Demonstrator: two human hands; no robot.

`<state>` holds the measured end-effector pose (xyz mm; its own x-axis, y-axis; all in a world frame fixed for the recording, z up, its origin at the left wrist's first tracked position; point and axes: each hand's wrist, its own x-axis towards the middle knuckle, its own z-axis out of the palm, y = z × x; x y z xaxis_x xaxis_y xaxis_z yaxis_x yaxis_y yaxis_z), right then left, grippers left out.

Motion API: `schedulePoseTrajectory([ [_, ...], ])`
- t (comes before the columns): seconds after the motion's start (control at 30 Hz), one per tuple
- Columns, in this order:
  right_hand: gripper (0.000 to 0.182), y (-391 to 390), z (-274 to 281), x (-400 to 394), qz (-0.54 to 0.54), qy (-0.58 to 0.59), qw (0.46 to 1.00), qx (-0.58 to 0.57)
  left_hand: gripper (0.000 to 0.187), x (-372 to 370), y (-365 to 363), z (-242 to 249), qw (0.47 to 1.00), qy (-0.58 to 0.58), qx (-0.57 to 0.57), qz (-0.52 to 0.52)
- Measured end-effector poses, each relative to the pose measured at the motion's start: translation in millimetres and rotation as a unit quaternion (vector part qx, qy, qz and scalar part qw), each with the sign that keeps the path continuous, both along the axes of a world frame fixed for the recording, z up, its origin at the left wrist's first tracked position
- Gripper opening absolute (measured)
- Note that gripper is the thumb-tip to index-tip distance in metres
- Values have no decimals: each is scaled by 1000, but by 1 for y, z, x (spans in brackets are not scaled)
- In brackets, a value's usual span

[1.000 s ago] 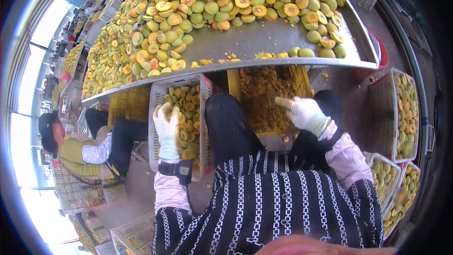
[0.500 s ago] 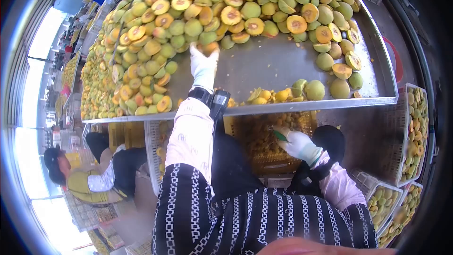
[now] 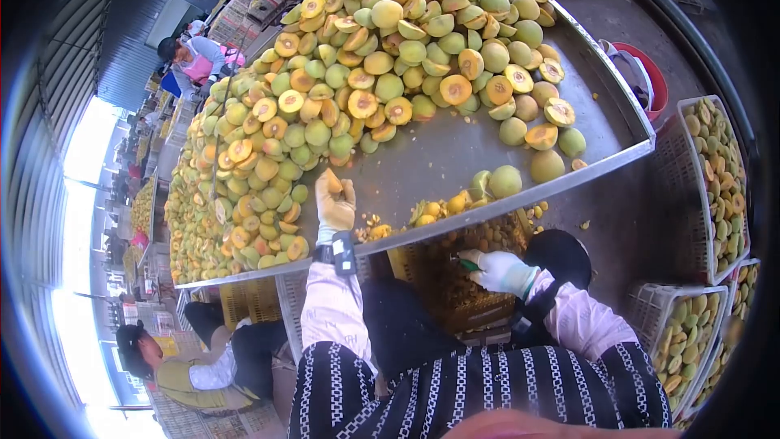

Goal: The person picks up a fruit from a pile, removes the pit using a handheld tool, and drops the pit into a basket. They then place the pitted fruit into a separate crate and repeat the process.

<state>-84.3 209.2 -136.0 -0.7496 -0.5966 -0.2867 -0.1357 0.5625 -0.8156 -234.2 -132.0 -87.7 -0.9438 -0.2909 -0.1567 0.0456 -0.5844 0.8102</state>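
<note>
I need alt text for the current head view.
A gloved left hand, a fruit piece in its grip, is over a metal table heaped with cut fruit. Lower down, the gloved right hand holds a green-handled tool over a yellow crate; filled crates stand at right.

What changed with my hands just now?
Your left hand went from the white crate to the fruit pile, then drew back toward the table edge, apparently gripping a fruit half. Your right hand still holds the green-handled tool over the yellow crate.
</note>
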Motion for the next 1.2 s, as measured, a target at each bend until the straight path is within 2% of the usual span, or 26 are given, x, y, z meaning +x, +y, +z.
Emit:
schedulePoseTrajectory([
  [0.07,51,5,5,6,-12,13,1000,-8,36,30,8,17,989,16,147,-19],
  [0.1,49,7,21,6,-14,-11,1000,-4,46,49,17,30,970,44,229,-68],
  [0.13,47,8,25,8,-13,-18,1000,-7,57,67,12,29,940,94,273,-182],
  [0.17,48,8,21,11,-19,-21,999,-34,59,92,31,49,900,115,330,-259],
  [0.2,50,7,30,13,-12,-14,1000,-19,59,111,49,62,934,107,276,-197],
  [0.23,52,8,22,15,-7,9,999,-35,58,128,63,72,939,88,284,-175],
  [0.27,52,8,36,19,-11,-33,999,-7,56,144,71,75,941,87,277,-174],
  [0.33,52,8,50,29,-13,-46,999,-20,55,169,78,72,916,115,305,-232],
  [0.37,52,9,44,35,-21,49,996,-78,55,184,84,73,915,115,313,-227],
  [0.4,52,7,46,43,-29,141,980,-136,54,199,92,76,938,100,271,-192],
  [0.43,52,10,52,51,-35,158,975,-154,54,211,98,79,957,83,227,-160],
  [0.47,51,9,77,62,-41,174,969,-172,54,224,104,81,956,81,232,-159],
  [0.5,50,5,93,73,-55,244,947,-202,54,232,110,83,968,71,195,-140],
  [0.53,50,5,111,84,-59,243,948,-195,54,239,117,86,978,60,157,-122],
  [0.6,51,3,143,105,-52,318,935,-147,52,251,128,92,975,65,171,-128],
  [0.63,51,1,153,113,-44,362,922,-132,52,256,132,95,981,69,139,-119],
  [0.7,47,-5,161,127,-37,423,901,-94,52,266,144,101,990,87,53,-93],
  [0.73,47,-6,164,132,-30,442,894,-67,52,271,149,103,990,87,57,-96],
  [0.8,50,-8,164,136,-24,462,885,-44,53,279,154,106,989,110,-62,-73],
  [0.93,60,-14,169,144,-3,497,867,27,52,288,159,106,978,140,-147,-55],
  [1.03,54,-19,179,153,8,478,876,59,53,288,155,99,987,113,-85,-77],
  [1.1,57,-22,177,155,24,476,875,86,55,287,154,91,990,106,-60,-77],
  [1.17,60,-22,175,156,40,473,873,113,56,287,153,89,979,101,-163,-72],
  [1.2,62,-21,174,157,51,473,871,119,56,286,151,91,979,99,-161,-72],
])
